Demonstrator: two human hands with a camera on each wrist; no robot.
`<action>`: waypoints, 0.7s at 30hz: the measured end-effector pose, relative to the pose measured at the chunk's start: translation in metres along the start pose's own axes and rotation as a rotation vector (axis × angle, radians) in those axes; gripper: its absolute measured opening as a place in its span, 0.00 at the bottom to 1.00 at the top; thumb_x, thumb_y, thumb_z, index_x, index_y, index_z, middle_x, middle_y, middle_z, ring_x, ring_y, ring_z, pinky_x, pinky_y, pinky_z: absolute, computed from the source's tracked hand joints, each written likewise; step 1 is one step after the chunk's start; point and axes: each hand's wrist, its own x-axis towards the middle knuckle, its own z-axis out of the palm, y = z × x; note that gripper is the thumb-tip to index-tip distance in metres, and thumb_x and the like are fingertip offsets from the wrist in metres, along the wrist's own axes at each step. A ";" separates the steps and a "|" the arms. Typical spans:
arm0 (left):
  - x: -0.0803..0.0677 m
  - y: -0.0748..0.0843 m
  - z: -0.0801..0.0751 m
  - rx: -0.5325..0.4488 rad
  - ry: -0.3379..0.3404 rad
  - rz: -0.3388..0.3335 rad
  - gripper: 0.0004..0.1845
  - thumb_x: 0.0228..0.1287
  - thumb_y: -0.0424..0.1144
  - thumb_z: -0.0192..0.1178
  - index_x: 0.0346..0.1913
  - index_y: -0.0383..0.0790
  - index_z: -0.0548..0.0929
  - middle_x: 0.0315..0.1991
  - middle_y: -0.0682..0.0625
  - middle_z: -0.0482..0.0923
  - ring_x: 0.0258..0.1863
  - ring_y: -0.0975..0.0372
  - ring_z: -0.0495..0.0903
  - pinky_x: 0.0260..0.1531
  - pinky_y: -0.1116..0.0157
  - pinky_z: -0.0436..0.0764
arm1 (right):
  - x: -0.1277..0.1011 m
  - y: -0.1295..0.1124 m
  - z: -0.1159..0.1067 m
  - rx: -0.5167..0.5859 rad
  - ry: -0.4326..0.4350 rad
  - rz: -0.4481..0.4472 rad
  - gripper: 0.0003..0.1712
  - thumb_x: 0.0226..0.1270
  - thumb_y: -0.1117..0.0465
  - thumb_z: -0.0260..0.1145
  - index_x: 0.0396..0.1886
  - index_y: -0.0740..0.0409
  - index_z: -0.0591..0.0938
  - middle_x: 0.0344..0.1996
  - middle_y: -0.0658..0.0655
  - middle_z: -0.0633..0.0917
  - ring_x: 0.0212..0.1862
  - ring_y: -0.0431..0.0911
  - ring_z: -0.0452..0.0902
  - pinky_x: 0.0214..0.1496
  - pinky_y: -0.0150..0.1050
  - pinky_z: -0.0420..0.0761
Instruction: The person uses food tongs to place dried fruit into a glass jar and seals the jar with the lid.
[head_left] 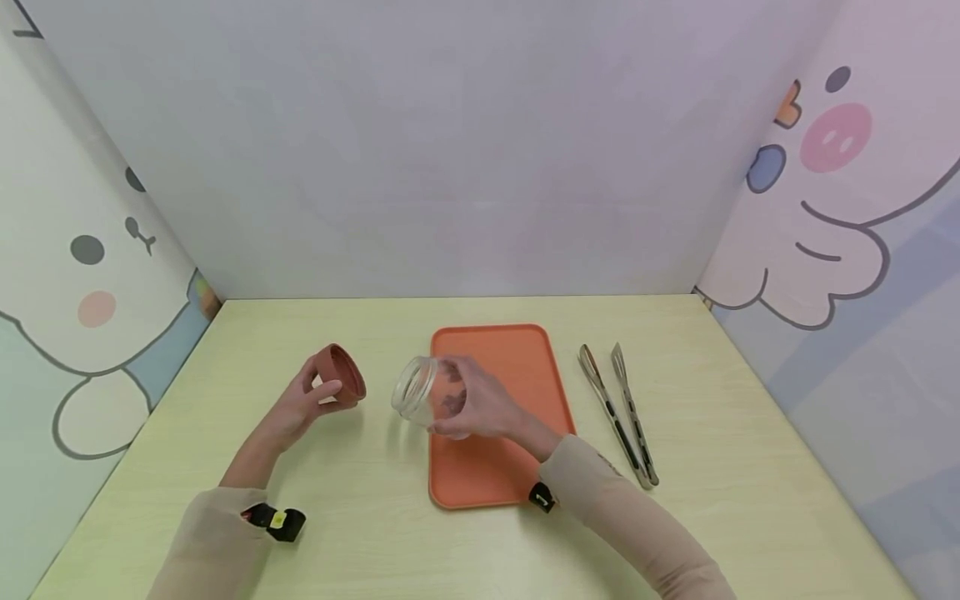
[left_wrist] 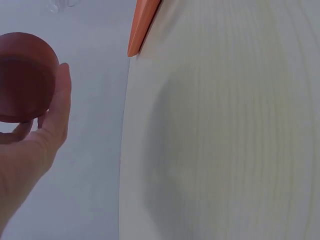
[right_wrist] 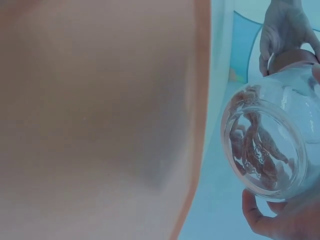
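My right hand [head_left: 480, 408] grips a clear glass jar [head_left: 426, 393] tilted on its side, its open mouth facing left, just above the left edge of the orange tray [head_left: 517, 358]. The right wrist view looks at the jar [right_wrist: 267, 150] from its base and shows brownish pieces inside. My left hand [head_left: 303, 404] holds a reddish-brown lid [head_left: 341, 375] off the table, left of the jar. In the left wrist view the lid [left_wrist: 22, 77] sits between thumb and fingers.
A pair of metal tongs [head_left: 618, 412] lies on the pale wooden table [head_left: 360, 533] right of the tray. Cartoon-printed walls close in the table at the back and both sides. The tray edge [left_wrist: 142, 25] shows in the left wrist view.
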 end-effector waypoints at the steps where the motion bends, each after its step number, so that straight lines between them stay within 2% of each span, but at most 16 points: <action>1: 0.000 0.000 0.001 0.023 -0.004 -0.006 0.27 0.64 0.31 0.47 0.62 0.34 0.48 0.53 0.39 0.52 0.43 0.60 0.73 0.40 0.64 0.75 | 0.000 0.000 0.000 -0.021 0.006 -0.010 0.54 0.38 0.38 0.70 0.64 0.51 0.56 0.53 0.56 0.67 0.45 0.45 0.72 0.41 0.34 0.73; 3: 0.001 0.001 0.003 0.069 -0.008 -0.015 0.29 0.64 0.33 0.49 0.63 0.33 0.48 0.53 0.38 0.54 0.43 0.60 0.73 0.40 0.64 0.75 | 0.000 0.000 -0.001 -0.057 0.018 -0.029 0.54 0.37 0.37 0.69 0.63 0.52 0.57 0.52 0.55 0.67 0.48 0.45 0.69 0.43 0.35 0.72; 8: 0.002 0.003 0.009 0.225 0.012 -0.035 0.30 0.64 0.36 0.51 0.65 0.35 0.51 0.52 0.37 0.61 0.43 0.61 0.73 0.40 0.66 0.75 | -0.001 -0.002 -0.001 -0.122 0.026 -0.053 0.52 0.38 0.38 0.69 0.62 0.52 0.58 0.51 0.56 0.67 0.45 0.47 0.68 0.44 0.38 0.71; 13: 0.004 0.005 0.016 0.362 0.037 -0.071 0.33 0.62 0.39 0.54 0.66 0.39 0.52 0.57 0.39 0.58 0.49 0.54 0.68 0.43 0.63 0.72 | -0.004 -0.004 0.000 -0.180 0.024 -0.065 0.53 0.38 0.38 0.69 0.63 0.51 0.58 0.50 0.54 0.66 0.43 0.47 0.69 0.43 0.37 0.71; 17: 0.005 0.008 0.023 0.419 0.039 -0.074 0.35 0.59 0.41 0.57 0.66 0.39 0.52 0.60 0.40 0.55 0.52 0.50 0.64 0.43 0.59 0.70 | -0.005 -0.005 0.002 -0.213 0.034 -0.079 0.52 0.39 0.40 0.70 0.64 0.51 0.57 0.49 0.52 0.66 0.39 0.46 0.70 0.39 0.35 0.71; 21: 0.006 0.007 0.029 0.428 0.018 -0.057 0.36 0.58 0.39 0.59 0.66 0.38 0.53 0.60 0.40 0.55 0.51 0.48 0.64 0.41 0.62 0.73 | -0.007 -0.004 0.003 -0.233 0.047 -0.095 0.52 0.39 0.40 0.70 0.63 0.53 0.58 0.48 0.52 0.66 0.37 0.43 0.71 0.38 0.32 0.72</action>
